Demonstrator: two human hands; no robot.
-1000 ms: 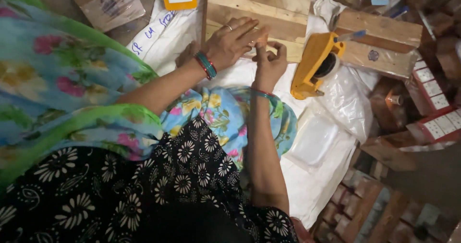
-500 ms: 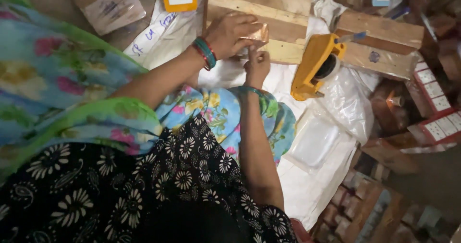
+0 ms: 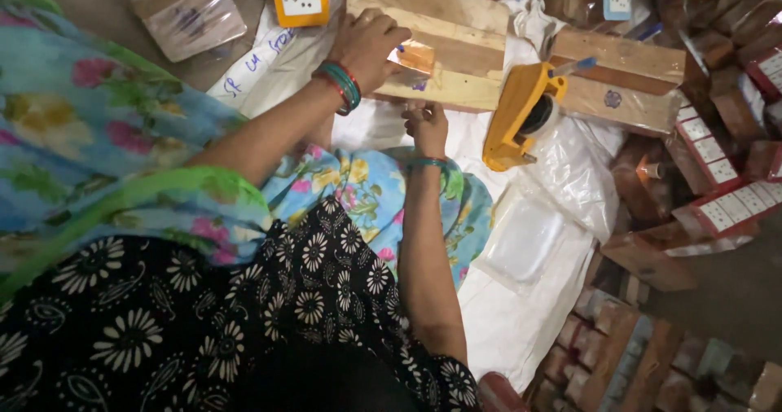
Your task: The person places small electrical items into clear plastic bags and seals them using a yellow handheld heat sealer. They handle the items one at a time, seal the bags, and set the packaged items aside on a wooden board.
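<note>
Your left hand (image 3: 371, 46), fingers curled, presses the plank (image 3: 440, 54) at upper centre; your right hand (image 3: 426, 125) pinches its near edge, just below. Yellow tape dispenser (image 3: 515, 115) lies right.

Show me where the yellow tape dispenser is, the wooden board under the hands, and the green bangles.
Yellow plastic tape dispenser (image 3: 515, 117), head view, on its flat yellow side.
Pale wooden board (image 3: 456, 50), head view, on bare planking right of the hands.
Green bangles (image 3: 344, 85), head view, on the bands round the wrist.
</note>
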